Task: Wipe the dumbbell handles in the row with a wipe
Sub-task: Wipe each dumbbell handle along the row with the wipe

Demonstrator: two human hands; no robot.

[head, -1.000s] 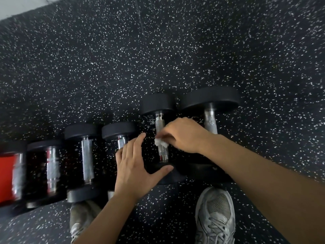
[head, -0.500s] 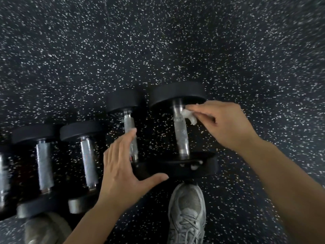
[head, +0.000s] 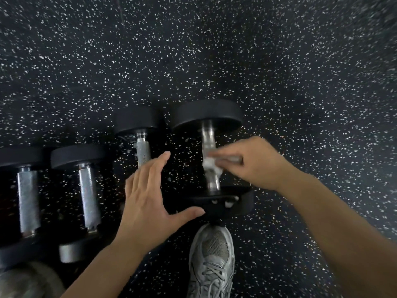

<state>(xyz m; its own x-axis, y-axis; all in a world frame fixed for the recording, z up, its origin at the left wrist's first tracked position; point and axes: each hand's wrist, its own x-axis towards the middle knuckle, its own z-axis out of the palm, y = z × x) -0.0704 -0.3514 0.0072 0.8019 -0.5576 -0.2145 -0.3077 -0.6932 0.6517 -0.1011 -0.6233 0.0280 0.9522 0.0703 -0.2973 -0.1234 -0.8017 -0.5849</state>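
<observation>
Several black dumbbells with metal handles lie in a row on the speckled floor. The rightmost and largest dumbbell [head: 208,114] has a shiny handle [head: 209,138]. My right hand [head: 253,162] pinches a small white wipe [head: 211,164] against the middle of that handle. My left hand [head: 148,194] hovers flat with fingers spread over the near end of the neighbouring dumbbell, whose knurled handle [head: 143,151] shows above my fingertips. Two more handles, one [head: 89,196] and another [head: 28,201], lie further left.
A grey sneaker [head: 211,261] stands just below the largest dumbbell's near plate [head: 242,204]. A second shoe [head: 28,280] shows blurred at the bottom left. Black rubber flooring [head: 214,50] with white flecks stretches behind and to the right of the row.
My right hand moved with the wipe from the second-largest dumbbell's handle to the largest one, then slid from its far end down to the middle. The view shifted right.
</observation>
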